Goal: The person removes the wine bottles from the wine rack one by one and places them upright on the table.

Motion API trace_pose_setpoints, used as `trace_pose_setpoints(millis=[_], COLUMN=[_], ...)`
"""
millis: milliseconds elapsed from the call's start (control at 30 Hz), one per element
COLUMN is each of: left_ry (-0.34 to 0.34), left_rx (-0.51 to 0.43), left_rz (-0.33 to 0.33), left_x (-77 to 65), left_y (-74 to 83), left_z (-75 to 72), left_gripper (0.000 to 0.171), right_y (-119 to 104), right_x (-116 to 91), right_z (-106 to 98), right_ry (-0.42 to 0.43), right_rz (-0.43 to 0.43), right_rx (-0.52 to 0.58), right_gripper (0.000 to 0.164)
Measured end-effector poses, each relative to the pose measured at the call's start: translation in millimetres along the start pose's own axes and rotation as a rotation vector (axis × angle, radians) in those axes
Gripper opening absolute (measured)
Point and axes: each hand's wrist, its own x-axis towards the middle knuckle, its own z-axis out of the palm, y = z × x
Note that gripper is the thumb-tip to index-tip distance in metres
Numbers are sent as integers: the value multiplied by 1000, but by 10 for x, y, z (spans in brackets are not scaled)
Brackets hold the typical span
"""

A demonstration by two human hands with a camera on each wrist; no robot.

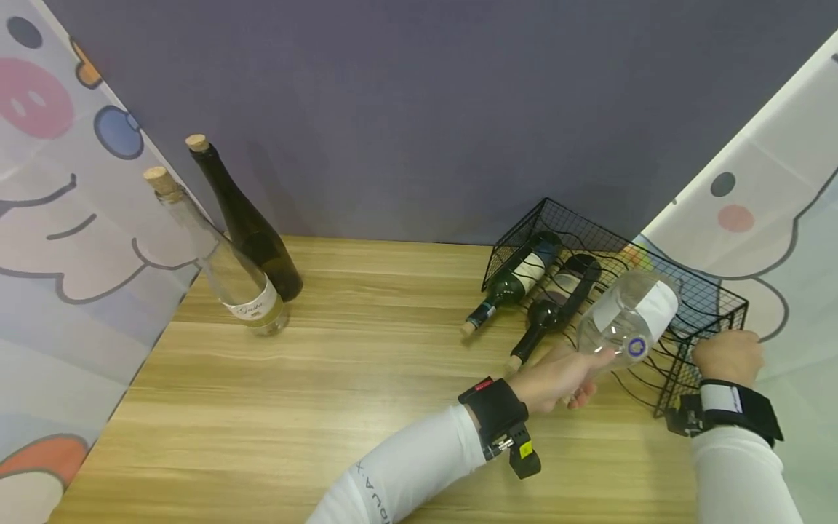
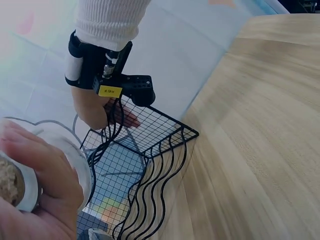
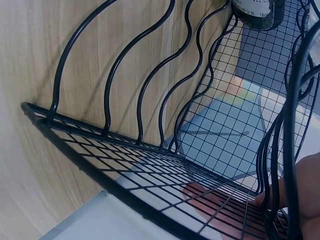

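Observation:
My left hand (image 1: 556, 378) holds a clear glass bottle (image 1: 655, 302) with a white label by its neck, tilted over the right part of a black wire wine rack (image 1: 738, 311). Whether the bottle touches the rack, I cannot tell. In the left wrist view a cork (image 2: 8, 181) shows in its mouth, beside my fingers. My right hand (image 1: 728, 356) grips the rack's right end; the right wrist view has its fingers (image 3: 305, 190) at the mesh and upper wires. Left of the clear bottle, a dark bottle (image 1: 553, 309) and a green bottle (image 1: 507, 287) lie in the rack, corks toward me.
At the table's left stand a clear corked bottle (image 1: 245, 284) and a dark corked bottle (image 1: 252, 225), close together. Behind the wooden table (image 1: 366, 320) rises a grey wall (image 1: 393, 116). Cartoon-printed sheets (image 1: 733, 196) line both sides, the right one close to the rack.

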Motion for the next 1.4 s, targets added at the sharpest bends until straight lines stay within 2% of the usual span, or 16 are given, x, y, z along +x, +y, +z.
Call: trace_pose_setpoints(millis=[233, 333, 500, 600, 767, 1000, 1200, 1400], left_ry=[-55, -68, -26, -14, -51, -89, -104, -105], left_rx=[-11, -12, 9, 15, 19, 8, 29, 41], left_rz=[12, 13, 2, -2, -2, -8, -5, 0], left_x=[-35, -60, -75, -80, -106, -101, -107, -124], left_y=[-42, -43, -75, -91, -69, -40, -42, -28], left_z=[-67, -89, -85, -83, -119, -153, -168, -184], left_gripper=[41, 39, 45, 47, 46, 44, 48, 46], right_y=[29, 22, 10, 11, 22, 34, 43, 41], right_x=[33, 36, 19, 18, 15, 48, 72, 70], right_z=[29, 23, 4, 7, 24, 29, 23, 33], right_ry=[-8, -14, -21, -19, -9, -5, -5, -8], right_rz=[19, 49, 109, 96, 35, 50, 31, 50], right_rx=[5, 58, 149, 127, 31, 66, 33, 61], right_gripper=[57, 59, 62, 62, 59, 59, 58, 59])
